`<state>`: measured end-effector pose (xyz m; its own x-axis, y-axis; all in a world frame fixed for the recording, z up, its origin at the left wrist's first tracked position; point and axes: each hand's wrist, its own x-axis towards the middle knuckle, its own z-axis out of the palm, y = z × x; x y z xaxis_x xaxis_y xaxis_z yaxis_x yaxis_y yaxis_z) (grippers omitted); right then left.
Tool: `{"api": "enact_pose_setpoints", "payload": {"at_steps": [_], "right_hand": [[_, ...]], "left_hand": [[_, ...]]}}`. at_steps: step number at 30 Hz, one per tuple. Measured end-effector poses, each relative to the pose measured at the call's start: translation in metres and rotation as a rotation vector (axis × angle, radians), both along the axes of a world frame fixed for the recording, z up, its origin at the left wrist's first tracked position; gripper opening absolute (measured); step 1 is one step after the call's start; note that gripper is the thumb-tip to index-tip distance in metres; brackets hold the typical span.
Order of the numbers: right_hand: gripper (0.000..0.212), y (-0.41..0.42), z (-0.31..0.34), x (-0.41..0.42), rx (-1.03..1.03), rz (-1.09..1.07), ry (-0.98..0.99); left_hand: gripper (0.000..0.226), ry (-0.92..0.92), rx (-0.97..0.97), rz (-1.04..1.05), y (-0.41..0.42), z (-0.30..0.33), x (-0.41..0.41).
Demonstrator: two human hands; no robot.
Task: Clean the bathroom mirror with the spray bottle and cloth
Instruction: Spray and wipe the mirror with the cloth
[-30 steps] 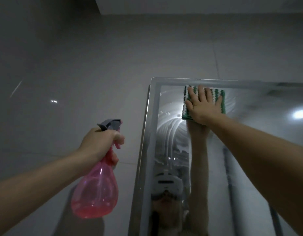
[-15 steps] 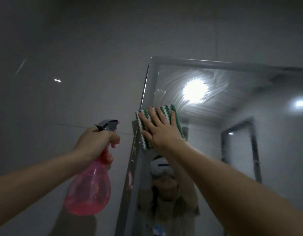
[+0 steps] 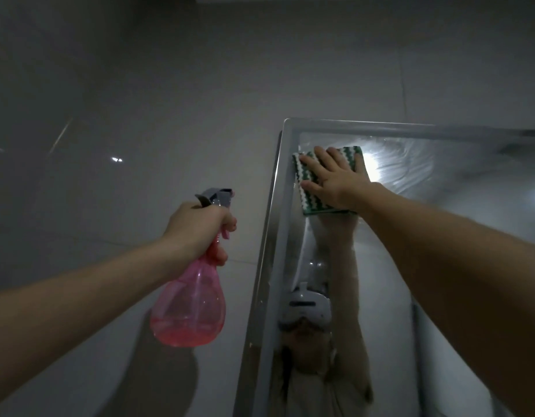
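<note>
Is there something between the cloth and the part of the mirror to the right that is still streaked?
Nothing visible does. The right hand presses the cloth flat on the mirror at its top left corner, and the streaked glass to the right lies bare. The left hand holds the spray bottle off to the left, clear of the mirror.

There is only one view, from the camera on the person's head, so nothing is shared with a second one. It tilts upward, close to the wall (image 3: 170, 85), taking in the upper left corner of the mirror (image 3: 470, 221) at arm's reach. Both forearms stretch away from the lower edge. The wide lens bends the mirror's frame (image 3: 269, 236), and the headset (image 3: 308, 308) shows reflected in the glass.
</note>
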<state>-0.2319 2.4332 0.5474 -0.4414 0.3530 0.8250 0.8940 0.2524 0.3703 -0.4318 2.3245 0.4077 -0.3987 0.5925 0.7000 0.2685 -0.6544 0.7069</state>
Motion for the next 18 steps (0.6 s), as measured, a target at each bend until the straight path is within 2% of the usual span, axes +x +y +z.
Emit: {"api": "enact_pose_setpoints", "payload": {"at_steps": [5,13,18], "right_hand": [[0.056,0.002,-0.035,-0.011,0.027,0.032,0.085],[0.057,-0.001,-0.119,-0.009,0.002,-0.004,-0.029],[0.059,0.003,-0.114,-0.002,0.001,-0.014,-0.099]], "left_hand": [[0.028,-0.023,-0.045,-0.067,0.006,-0.023,0.008],[0.023,-0.054,-0.102,-0.103,0.008,-0.065,0.023],[0.023,-0.041,-0.095,-0.092,0.003,-0.066,0.026]]}}
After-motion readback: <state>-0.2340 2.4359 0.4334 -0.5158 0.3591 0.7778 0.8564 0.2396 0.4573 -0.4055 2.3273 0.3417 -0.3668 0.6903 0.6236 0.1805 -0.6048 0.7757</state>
